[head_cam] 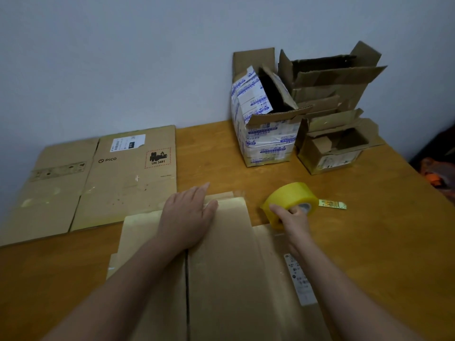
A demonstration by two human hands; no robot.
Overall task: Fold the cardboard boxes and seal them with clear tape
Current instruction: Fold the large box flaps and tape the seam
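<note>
Head view: the left hand (189,215), fingers straight, pressed flat on the near box (234,262), its centre seam apparently untaped. Right of that box, the right hand (293,221) had its grip closed round the tape roll (291,196). Beyond that box, a flattened box (110,183) and open boxes (266,134) awaited sealing.

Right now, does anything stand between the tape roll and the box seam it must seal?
No loose thing. The right hand grips the tape roll beside the box; only the left hand, pressing flat, covers the far end of the seam.
</note>
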